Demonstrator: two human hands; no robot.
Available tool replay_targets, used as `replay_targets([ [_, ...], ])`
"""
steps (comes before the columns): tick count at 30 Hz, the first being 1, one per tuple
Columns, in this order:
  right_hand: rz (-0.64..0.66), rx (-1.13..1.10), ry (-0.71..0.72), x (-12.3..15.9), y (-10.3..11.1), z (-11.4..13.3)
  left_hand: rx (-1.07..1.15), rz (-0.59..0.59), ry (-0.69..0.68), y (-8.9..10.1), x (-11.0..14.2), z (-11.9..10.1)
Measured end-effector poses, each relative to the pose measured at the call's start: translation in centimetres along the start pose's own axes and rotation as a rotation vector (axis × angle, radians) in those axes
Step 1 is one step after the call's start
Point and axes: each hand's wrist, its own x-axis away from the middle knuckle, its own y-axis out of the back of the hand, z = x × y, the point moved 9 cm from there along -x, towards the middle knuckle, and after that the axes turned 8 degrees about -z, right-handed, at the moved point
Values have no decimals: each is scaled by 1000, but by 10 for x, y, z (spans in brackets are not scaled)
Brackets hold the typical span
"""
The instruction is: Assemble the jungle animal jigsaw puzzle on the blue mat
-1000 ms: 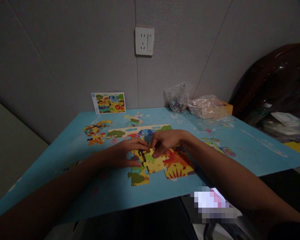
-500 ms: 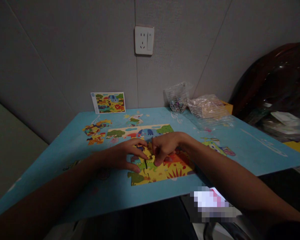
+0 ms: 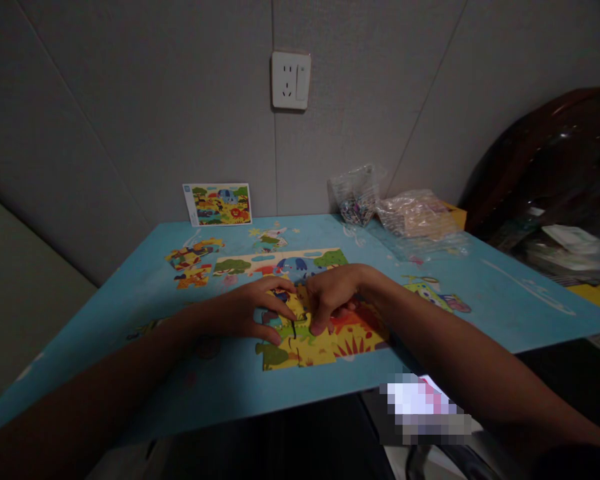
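Note:
A partly joined jigsaw puzzle (image 3: 320, 350) with animals and plants on yellow ground lies under both my hands. My left hand (image 3: 245, 310) comes in from the left, its thumb and fingers spread and resting on the left-side pieces. A thin dark gap shows between pieces beside its index fingertip. On the middle of the puzzle presses my right hand (image 3: 337, 293), fingers curled under and thumb pointing down onto the pieces. Whether a piece is inside those curled fingers is hidden. Behind the hands runs the puzzle's top row (image 3: 280, 257), with trees and a blue elephant.
Loose puzzle pieces (image 3: 193, 277) lie at the left on the blue patterned tabletop (image 3: 220, 393). A picture card (image 3: 219, 205) leans against the wall. At the back right are a clear bag of small items (image 3: 357, 200) and a crumpled plastic wrapper (image 3: 415, 213). A blurred-out bright object (image 3: 420, 400) sits below the table edge.
My right hand has shifted very slightly, its fingers still curled on the puzzle. The left hand stays almost where it was. The view has moved a little.

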Motion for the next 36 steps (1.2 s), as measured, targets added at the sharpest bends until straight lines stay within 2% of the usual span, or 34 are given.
replay_targets([
  [5,12,-33,-38,-1,-1,-4,-26,23,-6,-2,0,-1],
  [12,-7,-50,-81,-6,1,-16,-86,50,-146,-15,3,-8],
  [17,14,-32,-82,-4,1,-15,-108,112,-89,-17,2,-8],
  [36,-1,-61,-98,-3,0,-14,-73,131,-50,-15,1,-10],
])
